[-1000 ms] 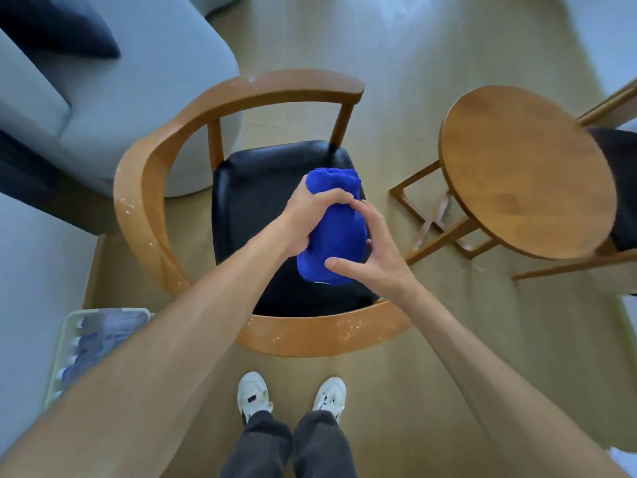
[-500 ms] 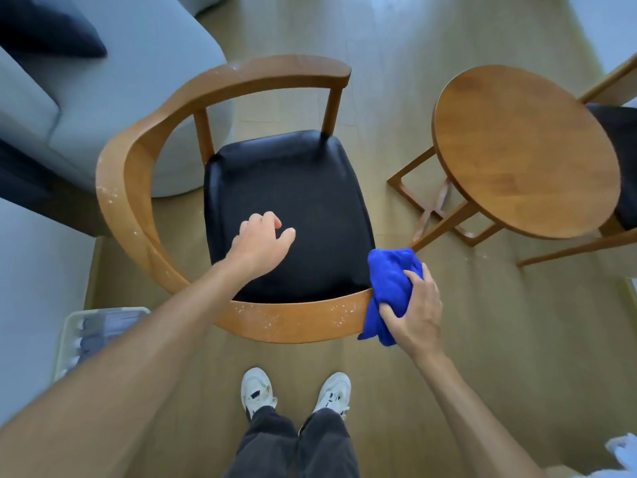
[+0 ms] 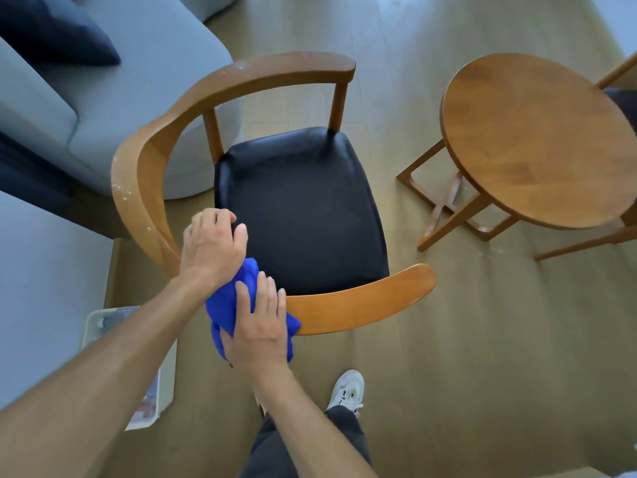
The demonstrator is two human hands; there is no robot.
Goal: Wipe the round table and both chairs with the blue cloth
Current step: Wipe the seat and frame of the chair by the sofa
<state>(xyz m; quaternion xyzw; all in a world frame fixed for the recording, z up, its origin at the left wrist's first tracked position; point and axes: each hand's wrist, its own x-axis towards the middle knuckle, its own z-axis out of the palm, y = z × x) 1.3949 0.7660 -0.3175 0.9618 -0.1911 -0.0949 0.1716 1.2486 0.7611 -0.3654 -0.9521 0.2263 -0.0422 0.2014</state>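
The blue cloth [image 3: 224, 305] is bunched over the near part of the closer chair's curved wooden rail [image 3: 362, 298]. My right hand [image 3: 258, 326] lies on top of it, fingers fairly straight and pointing toward the black seat [image 3: 303, 208], pressing the cloth onto the rail. My left hand [image 3: 212, 243] hovers or rests at the seat's near-left corner with loosely curled fingers and holds nothing. White specks show on the rail's left bend [image 3: 120, 191]. The round wooden table [image 3: 537, 139] stands at the right, and the second chair [image 3: 624, 101] peeks out behind it.
A grey sofa [image 3: 138, 98] with a dark cushion fills the upper left, close behind the chair. A white plastic bin [image 3: 103, 322] sits on the floor under my left arm. My white shoe [image 3: 346, 389] stands on the wooden floor just in front of the chair.
My right hand slid the cloth leftward along the near rail, from its right end toward the left bend. My left hand shifted slightly left on the seat. The view moved closer.
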